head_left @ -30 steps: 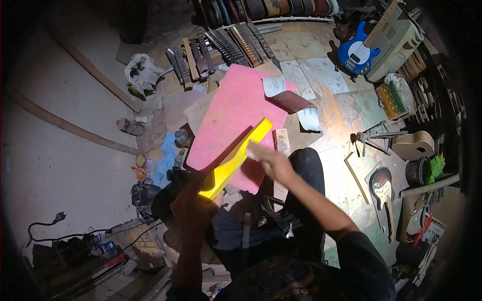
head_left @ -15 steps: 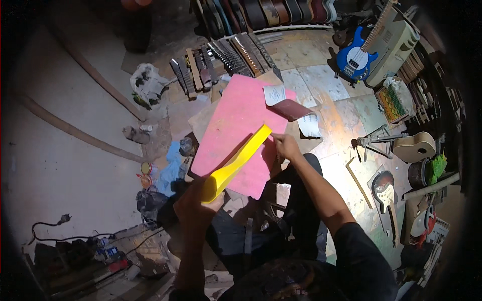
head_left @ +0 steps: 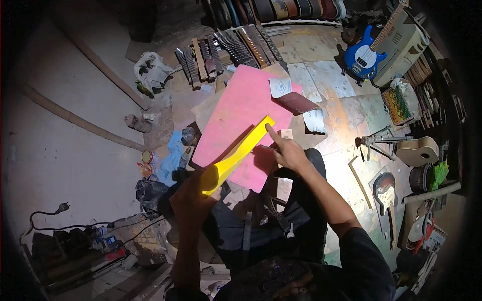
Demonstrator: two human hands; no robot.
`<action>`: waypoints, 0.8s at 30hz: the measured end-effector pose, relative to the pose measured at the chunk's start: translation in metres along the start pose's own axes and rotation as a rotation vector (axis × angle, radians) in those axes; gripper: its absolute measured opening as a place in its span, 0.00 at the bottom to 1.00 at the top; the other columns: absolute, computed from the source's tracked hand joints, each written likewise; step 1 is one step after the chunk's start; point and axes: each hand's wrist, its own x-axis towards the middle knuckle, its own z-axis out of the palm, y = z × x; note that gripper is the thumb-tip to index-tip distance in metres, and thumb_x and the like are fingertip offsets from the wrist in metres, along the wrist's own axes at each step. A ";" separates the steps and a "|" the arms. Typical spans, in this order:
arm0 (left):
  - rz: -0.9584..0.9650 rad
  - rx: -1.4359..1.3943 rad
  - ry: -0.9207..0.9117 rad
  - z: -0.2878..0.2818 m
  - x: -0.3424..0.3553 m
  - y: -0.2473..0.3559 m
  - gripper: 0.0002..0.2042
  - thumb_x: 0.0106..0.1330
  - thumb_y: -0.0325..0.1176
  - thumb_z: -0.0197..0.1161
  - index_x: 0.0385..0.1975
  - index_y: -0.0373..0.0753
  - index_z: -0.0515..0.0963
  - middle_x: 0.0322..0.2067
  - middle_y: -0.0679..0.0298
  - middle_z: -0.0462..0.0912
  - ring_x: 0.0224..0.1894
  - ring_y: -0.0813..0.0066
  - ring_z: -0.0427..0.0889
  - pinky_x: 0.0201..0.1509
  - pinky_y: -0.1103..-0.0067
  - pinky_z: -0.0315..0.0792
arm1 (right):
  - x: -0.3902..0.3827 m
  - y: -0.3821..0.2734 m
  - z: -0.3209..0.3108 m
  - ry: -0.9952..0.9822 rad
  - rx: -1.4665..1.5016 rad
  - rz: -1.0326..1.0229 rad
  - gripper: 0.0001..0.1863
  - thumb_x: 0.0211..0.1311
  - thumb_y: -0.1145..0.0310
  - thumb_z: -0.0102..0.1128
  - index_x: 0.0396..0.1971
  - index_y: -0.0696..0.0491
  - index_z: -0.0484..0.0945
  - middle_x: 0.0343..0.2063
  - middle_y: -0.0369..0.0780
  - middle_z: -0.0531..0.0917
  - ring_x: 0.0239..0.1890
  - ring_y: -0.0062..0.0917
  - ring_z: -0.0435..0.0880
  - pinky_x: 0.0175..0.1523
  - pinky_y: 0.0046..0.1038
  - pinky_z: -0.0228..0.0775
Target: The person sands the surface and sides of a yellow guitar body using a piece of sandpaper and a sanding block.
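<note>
A long, glossy yellow curved piece, pinched in at its waist and seen edge-on, slants across the middle above the pink board; it resembles a guitar body. My left hand, in shadow, is closed round its wide near end. At the far end, the index finger of my right hand presses on the yellow face, while the other fingers curl below and are partly hidden. Beneath lies a flat pink board across my lap. A curled sheet of sandpaper rests on the board's right edge.
Several files lie in rows beyond the board. To the right are a blue bass guitar, a metal stand, an acoustic guitar body and a dark-and-white electric guitar. A blue cloth and black bag lie left.
My right index finger has shifted onto the top of the yellow piece's far end, with the hand slightly lower. The whole view has moved a little; my left hand keeps its hold.
</note>
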 end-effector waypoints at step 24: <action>0.053 -0.007 0.072 0.001 0.028 -0.007 0.24 0.50 0.40 0.84 0.47 0.41 0.85 0.39 0.58 0.91 0.38 0.63 0.92 0.44 0.71 0.85 | 0.000 -0.009 0.032 0.475 0.160 -0.049 0.38 0.57 0.83 0.53 0.71 0.48 0.73 0.49 0.53 0.88 0.51 0.46 0.89 0.59 0.39 0.80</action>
